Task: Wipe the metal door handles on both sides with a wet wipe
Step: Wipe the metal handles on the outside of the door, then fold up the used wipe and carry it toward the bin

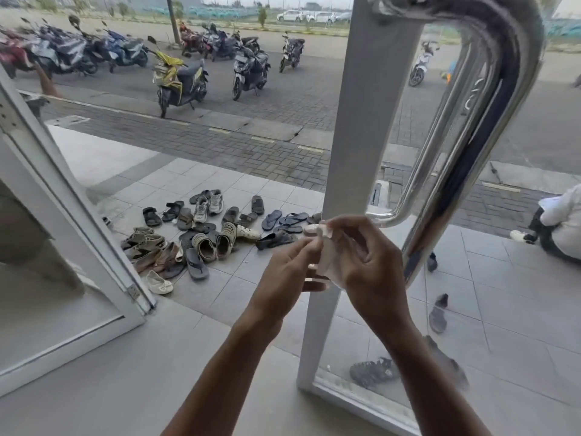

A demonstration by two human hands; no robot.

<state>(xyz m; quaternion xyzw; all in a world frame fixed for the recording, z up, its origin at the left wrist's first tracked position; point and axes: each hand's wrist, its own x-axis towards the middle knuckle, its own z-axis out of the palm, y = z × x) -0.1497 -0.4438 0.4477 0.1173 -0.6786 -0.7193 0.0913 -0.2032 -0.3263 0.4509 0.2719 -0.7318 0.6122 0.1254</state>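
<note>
Left hand [289, 269]: at 6 o'clock of the view, fingers pinch one edge of the wet wipe [325, 259].
Right hand [364, 256]: closed around the other part of the wipe, just beside the left hand.
Wipe: between both hands, crumpled, not touching any metal.
Door handle [471, 146]: long shiny bar on the glass door [352, 121], at 1 o'clock from the hands, near.
Progress: I judge the wipe is being prepared; whether either side is already wiped, I cannot tell.
</note>
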